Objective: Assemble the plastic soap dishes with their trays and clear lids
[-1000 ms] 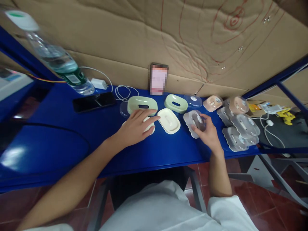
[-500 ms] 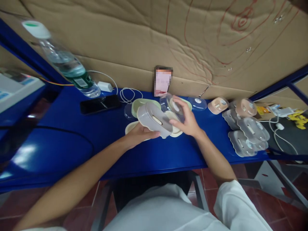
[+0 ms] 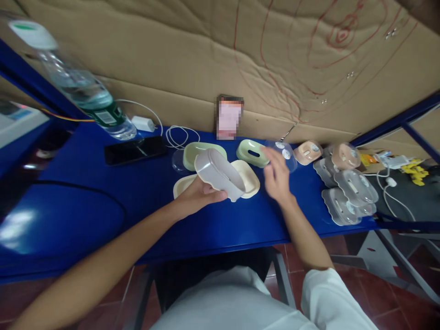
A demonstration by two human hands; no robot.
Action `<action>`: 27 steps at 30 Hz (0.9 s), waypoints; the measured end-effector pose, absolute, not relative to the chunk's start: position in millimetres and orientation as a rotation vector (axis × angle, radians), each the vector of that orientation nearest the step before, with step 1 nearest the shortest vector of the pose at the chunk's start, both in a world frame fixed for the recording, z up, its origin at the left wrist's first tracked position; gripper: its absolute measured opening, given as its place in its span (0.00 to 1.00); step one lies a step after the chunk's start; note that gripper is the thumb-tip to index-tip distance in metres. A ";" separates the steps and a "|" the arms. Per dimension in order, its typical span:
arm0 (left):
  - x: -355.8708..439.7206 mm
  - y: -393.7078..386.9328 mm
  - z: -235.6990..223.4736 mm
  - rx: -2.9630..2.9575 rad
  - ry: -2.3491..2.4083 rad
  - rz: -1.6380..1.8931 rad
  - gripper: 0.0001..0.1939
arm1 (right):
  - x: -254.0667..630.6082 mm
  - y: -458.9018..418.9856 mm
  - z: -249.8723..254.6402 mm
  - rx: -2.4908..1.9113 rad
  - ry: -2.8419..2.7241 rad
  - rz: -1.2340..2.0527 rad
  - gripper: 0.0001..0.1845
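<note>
Inside table edge, left hand holds grey box, right hand apart.

A grey oval plastic box is raised and tilted in the middle of the scene, gripped along its near side. It is uncovered, smooth-walled, and wavy along its lower edge. Farther off and to the right, a clear plastic lid with a round pale label overlaps a similar clear lid.
</note>
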State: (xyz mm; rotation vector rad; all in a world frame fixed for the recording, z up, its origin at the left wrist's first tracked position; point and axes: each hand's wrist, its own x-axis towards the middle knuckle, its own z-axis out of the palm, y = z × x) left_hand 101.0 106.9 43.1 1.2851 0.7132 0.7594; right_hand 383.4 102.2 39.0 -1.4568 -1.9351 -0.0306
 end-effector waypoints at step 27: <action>59.6 150.4 25.3 2.374 1.520 0.933 0.35 | 469.5 134.6 38.3 -1.648 -1.925 -0.282 0.24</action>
